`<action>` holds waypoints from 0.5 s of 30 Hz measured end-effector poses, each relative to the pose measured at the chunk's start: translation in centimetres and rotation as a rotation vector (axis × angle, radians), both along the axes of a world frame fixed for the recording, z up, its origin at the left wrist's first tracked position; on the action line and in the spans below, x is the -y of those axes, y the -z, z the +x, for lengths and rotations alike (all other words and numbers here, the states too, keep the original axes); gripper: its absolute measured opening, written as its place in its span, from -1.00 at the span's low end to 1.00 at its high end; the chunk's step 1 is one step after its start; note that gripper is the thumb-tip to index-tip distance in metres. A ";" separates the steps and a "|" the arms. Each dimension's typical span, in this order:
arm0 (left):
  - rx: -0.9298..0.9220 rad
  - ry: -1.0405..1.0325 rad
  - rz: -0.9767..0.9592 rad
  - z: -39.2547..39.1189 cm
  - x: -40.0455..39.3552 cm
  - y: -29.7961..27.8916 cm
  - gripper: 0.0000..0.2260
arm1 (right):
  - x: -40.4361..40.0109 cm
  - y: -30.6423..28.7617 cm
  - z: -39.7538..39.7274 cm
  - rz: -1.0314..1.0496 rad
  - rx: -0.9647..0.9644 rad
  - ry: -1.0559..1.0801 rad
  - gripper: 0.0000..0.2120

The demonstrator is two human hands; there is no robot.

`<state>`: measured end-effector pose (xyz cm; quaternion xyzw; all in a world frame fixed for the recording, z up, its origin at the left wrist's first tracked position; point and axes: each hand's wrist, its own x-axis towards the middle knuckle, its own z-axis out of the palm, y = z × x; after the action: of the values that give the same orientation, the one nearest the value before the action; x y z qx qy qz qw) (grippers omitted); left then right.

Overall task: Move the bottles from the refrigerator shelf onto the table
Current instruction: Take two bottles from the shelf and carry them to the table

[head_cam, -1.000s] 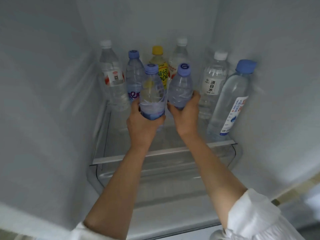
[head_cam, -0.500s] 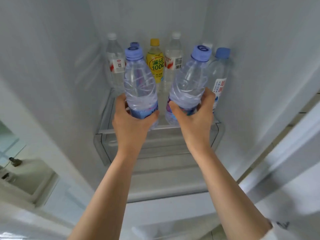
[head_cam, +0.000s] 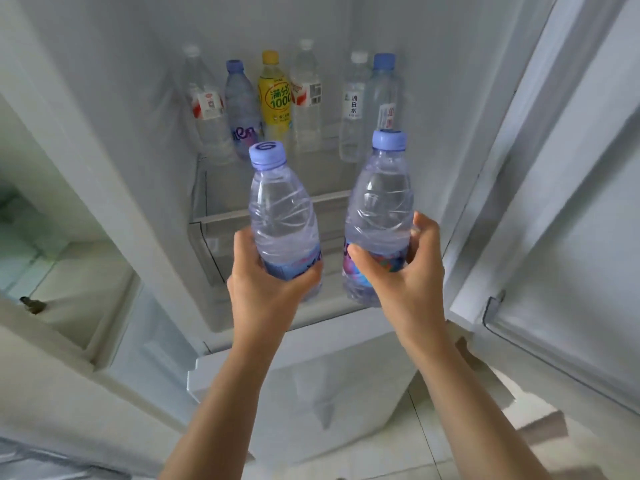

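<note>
The white refrigerator [head_cam: 346, 36] stands open, and both arms have pulled well back from it since half a second ago. Its clear glass shelf [head_cam: 263, 216], which the hands were reaching over a moment back, now sits behind them.

Six bottles remain at the back of that shelf: a clear white-capped bottle with a red-and-white label [head_cam: 204, 109], a blue-capped clear bottle with purple lettering [head_cam: 240, 109], a yellow-capped bottle with a yellow label [head_cam: 275, 98], a clear bottle with a red and white label [head_cam: 306, 98], a white-capped clear bottle with dark characters [head_cam: 353, 109] and a tall blue-capped clear bottle [head_cam: 382, 95].

Out front, the left hand [head_cam: 263, 282] wraps round the lower part of a clear plastic water bottle with a pale blue cap [head_cam: 282, 216], upright. The right hand [head_cam: 405, 271] grips its twin, another blue-capped clear water bottle [head_cam: 379, 209], tilted slightly.

So both are off the shelf and clear of the compartment. The lift looks done, and the carry should follow. No bench is in view, so a turn away seems needed.
</note>
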<state>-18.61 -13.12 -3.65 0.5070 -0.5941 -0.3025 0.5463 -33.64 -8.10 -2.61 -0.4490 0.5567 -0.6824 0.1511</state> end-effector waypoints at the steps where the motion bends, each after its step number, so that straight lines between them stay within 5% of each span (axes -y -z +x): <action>1: 0.008 0.032 0.000 0.6 -0.9 0.5 -0.46 | -1.4 0.6 0.5 0.022 0.009 0.017 -0.40; 15: 0.189 0.544 0.182 3.7 -17.9 9.3 -0.33 | -24.4 9.3 5.6 0.319 0.245 0.363 -0.37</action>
<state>-14.94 4.73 -12.92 0.4018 -0.7269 -0.4414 0.3398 -28.09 16.28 -11.91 -0.2264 0.7062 -0.6512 0.1612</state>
